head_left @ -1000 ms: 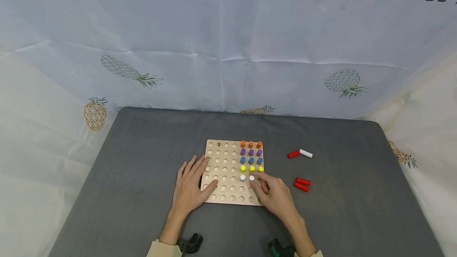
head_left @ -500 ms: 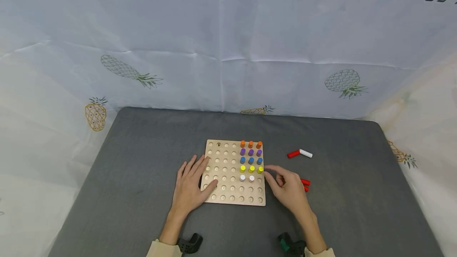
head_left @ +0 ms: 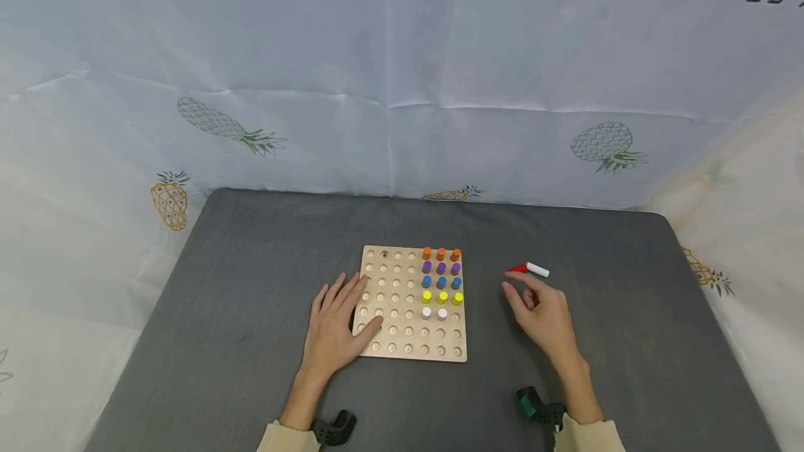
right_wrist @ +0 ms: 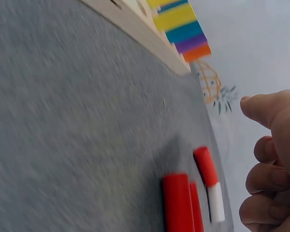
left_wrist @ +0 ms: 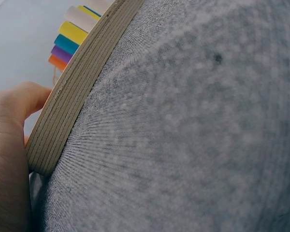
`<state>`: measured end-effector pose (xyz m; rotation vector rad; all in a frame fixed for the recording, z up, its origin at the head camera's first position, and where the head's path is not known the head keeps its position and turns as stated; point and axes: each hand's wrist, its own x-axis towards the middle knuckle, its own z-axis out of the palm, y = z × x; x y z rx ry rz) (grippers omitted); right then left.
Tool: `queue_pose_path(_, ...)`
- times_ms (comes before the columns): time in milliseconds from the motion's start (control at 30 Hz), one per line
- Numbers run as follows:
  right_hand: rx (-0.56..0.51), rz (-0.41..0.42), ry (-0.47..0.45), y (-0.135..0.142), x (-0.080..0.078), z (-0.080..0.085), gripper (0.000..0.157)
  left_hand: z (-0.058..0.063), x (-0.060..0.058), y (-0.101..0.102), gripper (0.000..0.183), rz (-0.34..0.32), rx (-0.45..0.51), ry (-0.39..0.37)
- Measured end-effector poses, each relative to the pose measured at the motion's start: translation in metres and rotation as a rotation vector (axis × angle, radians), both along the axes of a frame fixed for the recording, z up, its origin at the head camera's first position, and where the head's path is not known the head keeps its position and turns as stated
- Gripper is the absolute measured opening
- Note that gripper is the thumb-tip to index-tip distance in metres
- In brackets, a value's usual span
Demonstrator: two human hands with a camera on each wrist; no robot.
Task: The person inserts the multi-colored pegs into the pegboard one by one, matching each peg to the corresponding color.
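My left hand [head_left: 336, 333] lies over the left edge of a wooden pegboard [head_left: 402, 340], fingers straight and thumb on the surface. In the left wrist view the thumb meets the board's layered edge [left_wrist: 72, 104]. On the board's right side stand short rows of orange, purple, blue and yellow pegs [head_left: 442, 297], plus two white pegs [head_left: 442, 314]. My right hand [head_left: 545, 316] hovers right of the board, holding nothing, thumb and forefinger apart, other fingers curled in. Below it in the right wrist view lie two red pegs [right_wrist: 178, 203], almost hidden in the head view.
Beyond the right hand, a loose white peg [head_left: 538, 270] lies end to end with a red peg [head_left: 517, 268]. The grey tabletop [head_left: 264, 257] backs onto a pineapple-print curtain [head_left: 477, 54]. Black wrist devices [head_left: 336, 428] sit at both wrists.
My right hand has let go of the second white peg in the board and moved right, over the loose red pegs. My left hand has stayed still.
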<state>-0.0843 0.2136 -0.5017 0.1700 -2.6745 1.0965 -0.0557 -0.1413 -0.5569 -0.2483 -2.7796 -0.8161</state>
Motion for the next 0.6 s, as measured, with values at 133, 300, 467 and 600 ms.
queue_pose_path(133,0.014,-0.035,0.007,0.013,-0.007,-0.002,0.018,0.000,0.000,0.000,0.076,0.001,-0.003,0.003)
queue_pose_path(300,0.082,-0.098,-0.029,0.028,-0.014,-0.004,0.021,-0.001,0.000,0.000,0.075,0.000,-0.004,0.013)
queue_pose_path(467,0.138,-0.140,-0.089,0.036,-0.019,-0.004,0.021,-0.001,0.000,0.000,0.076,0.001,-0.008,0.015)
queue_pose_path(600,0.174,-0.155,-0.129,0.038,-0.023,-0.005,0.022,-0.001,0.000,0.000,0.076,-0.001,-0.007,0.013)
